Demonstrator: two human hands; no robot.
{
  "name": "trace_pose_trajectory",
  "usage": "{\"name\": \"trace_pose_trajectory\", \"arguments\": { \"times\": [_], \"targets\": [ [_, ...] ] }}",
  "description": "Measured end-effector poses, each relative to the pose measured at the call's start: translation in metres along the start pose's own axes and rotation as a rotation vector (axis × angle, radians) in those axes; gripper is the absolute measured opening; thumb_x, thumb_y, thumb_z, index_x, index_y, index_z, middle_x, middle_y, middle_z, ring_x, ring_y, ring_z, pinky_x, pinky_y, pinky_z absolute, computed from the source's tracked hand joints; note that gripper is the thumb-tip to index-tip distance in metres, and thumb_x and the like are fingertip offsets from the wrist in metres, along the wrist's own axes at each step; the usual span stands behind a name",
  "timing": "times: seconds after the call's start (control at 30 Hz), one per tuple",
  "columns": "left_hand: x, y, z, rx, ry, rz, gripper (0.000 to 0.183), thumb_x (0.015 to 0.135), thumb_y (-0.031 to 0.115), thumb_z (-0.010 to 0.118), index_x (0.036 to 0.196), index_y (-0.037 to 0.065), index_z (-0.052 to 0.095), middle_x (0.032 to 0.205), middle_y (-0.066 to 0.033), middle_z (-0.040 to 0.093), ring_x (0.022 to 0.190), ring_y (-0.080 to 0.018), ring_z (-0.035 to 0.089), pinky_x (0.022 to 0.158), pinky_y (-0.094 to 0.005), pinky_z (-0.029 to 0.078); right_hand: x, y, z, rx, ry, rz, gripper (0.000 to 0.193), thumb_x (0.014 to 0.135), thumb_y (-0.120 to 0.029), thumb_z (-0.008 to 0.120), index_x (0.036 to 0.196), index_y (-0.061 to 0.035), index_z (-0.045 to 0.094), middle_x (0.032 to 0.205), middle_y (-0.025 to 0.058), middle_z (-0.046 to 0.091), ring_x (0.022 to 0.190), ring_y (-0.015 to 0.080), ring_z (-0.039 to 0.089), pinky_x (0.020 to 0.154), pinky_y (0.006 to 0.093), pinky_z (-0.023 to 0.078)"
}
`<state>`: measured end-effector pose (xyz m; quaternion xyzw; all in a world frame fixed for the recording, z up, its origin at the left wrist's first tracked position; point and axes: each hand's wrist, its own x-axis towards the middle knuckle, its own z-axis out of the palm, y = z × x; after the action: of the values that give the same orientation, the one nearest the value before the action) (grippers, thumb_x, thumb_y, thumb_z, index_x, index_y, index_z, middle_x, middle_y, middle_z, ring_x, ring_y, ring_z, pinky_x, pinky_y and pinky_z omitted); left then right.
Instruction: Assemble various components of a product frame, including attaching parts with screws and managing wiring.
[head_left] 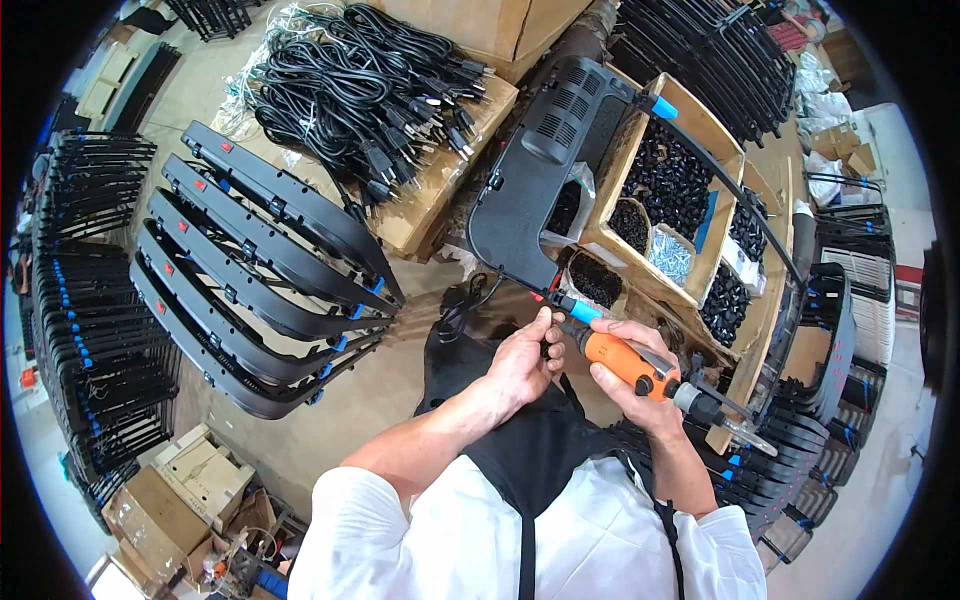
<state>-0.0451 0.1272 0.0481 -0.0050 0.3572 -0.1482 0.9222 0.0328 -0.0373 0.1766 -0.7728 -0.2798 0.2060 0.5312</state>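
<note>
My right hand [642, 375] is wrapped round an orange air screwdriver [615, 358]. Its nose points left, toward a blue sleeve-like piece [574, 307] at the near corner of a black plastic frame part [500, 235]. A vented black housing [569, 110] forms the far end of that part, and another blue piece [663, 107] sits at its far right corner. Just left of the driver's nose, my left hand [527, 358] has its fingers curled in a pinch. Whatever lies between its fingertips is too small or hidden to make out.
A wooden tray [598, 228] of black plastic bits and silver screws [671, 255] stands on the right. Bundled black power cords [350, 100] lie on a cardboard-topped stand. Several curved black panels [260, 270] are stacked at left; black metal frames [95, 300] stand beyond.
</note>
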Motion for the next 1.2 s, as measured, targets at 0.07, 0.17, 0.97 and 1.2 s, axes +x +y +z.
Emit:
{"name": "trace_pose_trajectory", "arguments": {
  "times": [0.07, 0.17, 0.97, 1.2],
  "targets": [
    [0.004, 0.003, 0.003, 0.047, 0.023, 0.015, 0.029, 0.114, 0.036, 0.051, 0.118, 0.01, 0.062, 0.084, 0.0024, 0.056, 0.068, -0.0123, 0.05, 0.062, -0.0279, 0.043, 0.003, -0.001, 0.006, -0.008, 0.005, 0.033, 0.052, 0.086, 0.001, 0.08, 0.133, -0.004, 0.057, 0.132, 0.0183, 0.07, 0.128, 0.0293, 0.066, 0.109, 0.044, 0.053],
    [0.005, 0.005, 0.0, 0.152, 0.085, 0.067, 0.03, 0.114, 0.035, 0.05, 0.117, 0.009, 0.063, 0.088, 0.0003, 0.061, 0.071, -0.0133, 0.055, 0.063, -0.0289, 0.046, 0.013, 0.007, 0.019, -0.055, 0.126, 0.055, 0.046, 0.089, -0.005, 0.081, 0.131, -0.0041, 0.063, 0.133, 0.0132, 0.07, 0.121, 0.0225, 0.068, 0.106, 0.0375, 0.054],
    [-0.005, 0.052, -0.029, 0.398, -0.028, 0.058, 0.027, 0.109, 0.025, 0.062, 0.122, 0.004, 0.072, 0.102, -0.0029, 0.073, 0.081, -0.0113, 0.065, 0.071, -0.0263, 0.054, 0.062, 0.002, 0.035, -0.254, -0.049, 0.149, 0.036, 0.089, -0.009, 0.081, 0.122, -0.0085, 0.068, 0.129, 0.01, 0.073, 0.114, 0.0212, 0.071, 0.099, 0.0363, 0.057],
    [0.004, 0.055, -0.027, 0.249, 0.057, 0.053, 0.028, 0.109, 0.031, 0.062, 0.113, 0.006, 0.072, 0.088, 0.0016, 0.064, 0.078, -0.0112, 0.057, 0.07, -0.0272, 0.047, 0.047, -0.009, 0.032, -0.091, 0.029, 0.122, 0.05, 0.089, -0.008, 0.082, 0.134, -0.0072, 0.062, 0.131, 0.0094, 0.072, 0.119, 0.021, 0.07, 0.104, 0.0366, 0.056]
  ]
}}
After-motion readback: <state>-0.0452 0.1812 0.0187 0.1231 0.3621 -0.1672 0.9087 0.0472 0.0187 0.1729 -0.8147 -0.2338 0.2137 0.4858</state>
